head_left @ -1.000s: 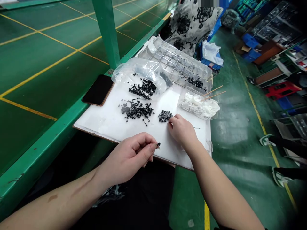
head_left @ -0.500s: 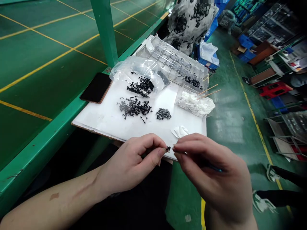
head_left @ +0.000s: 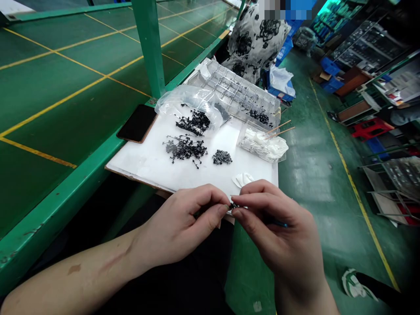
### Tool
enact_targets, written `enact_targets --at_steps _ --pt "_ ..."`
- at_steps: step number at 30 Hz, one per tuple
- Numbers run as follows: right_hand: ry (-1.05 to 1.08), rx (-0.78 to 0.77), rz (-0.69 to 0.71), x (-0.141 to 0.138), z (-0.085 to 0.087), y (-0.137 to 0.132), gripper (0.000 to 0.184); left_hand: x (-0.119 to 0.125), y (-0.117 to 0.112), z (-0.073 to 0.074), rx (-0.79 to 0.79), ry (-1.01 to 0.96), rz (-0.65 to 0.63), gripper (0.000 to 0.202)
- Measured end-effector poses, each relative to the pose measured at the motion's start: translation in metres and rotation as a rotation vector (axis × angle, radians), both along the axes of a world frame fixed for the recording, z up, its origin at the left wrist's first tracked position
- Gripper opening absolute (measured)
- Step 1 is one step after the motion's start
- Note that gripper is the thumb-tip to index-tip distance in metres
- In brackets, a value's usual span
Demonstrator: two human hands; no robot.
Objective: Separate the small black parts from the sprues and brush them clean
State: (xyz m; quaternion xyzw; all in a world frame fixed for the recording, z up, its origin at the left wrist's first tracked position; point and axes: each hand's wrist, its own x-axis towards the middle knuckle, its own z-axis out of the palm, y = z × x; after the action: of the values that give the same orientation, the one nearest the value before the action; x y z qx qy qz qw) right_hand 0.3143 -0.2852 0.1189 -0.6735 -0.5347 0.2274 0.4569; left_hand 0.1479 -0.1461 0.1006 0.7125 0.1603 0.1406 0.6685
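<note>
My left hand [head_left: 193, 223] pinches a small black part [head_left: 232, 205] between thumb and forefinger, over the table's near edge. My right hand [head_left: 278, 223] meets it from the other side, its thumb and forefinger closed at the same part; whatever those fingertips grip is too small to make out. A bit of something blue [head_left: 281, 224] shows under its curled fingers. Beyond the hands lie a pile of small grey-and-black rings [head_left: 222, 157] and a heap of black branched plastic pieces [head_left: 186, 148]. More such pieces [head_left: 193, 122] lie at the mouth of a clear plastic bag [head_left: 183, 97].
A phone [head_left: 137, 123] rests at the table's left edge. Behind are a clear compartment tray [head_left: 236, 85] and a box with white material [head_left: 264, 144] and two thin sticks. White scrap [head_left: 242, 180] lies near my right hand. A green post [head_left: 149, 48] rises at left; a person sits opposite.
My right hand has moved left, closing the small gap to the black part in my left hand. The left hand stays nearly in place. The view has shifted slightly.
</note>
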Motion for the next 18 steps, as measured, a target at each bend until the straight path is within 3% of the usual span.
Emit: enact_targets --at_steps 4,7,9,14,18 --pt "0.148 -0.014 0.035 0.001 0.002 -0.001 0.019 -0.002 -0.003 0.001 0.078 -0.026 0.006 0.021" --pt "0.276 -0.115 0.019 0.004 0.007 0.002 0.004 -0.003 -0.004 0.001 0.174 -0.056 0.022 0.020" --pt "0.315 -0.198 0.011 0.006 0.010 0.003 0.007 -0.003 -0.003 0.000 0.242 -0.075 0.014 0.019" --pt "0.105 -0.155 0.026 0.005 0.011 0.001 0.006 0.000 0.001 0.001 0.409 -0.053 -0.020 0.018" --pt "-0.007 -0.037 -0.020 0.001 0.005 -0.005 0.008 0.002 0.001 0.003 0.358 0.016 -0.010 0.020"
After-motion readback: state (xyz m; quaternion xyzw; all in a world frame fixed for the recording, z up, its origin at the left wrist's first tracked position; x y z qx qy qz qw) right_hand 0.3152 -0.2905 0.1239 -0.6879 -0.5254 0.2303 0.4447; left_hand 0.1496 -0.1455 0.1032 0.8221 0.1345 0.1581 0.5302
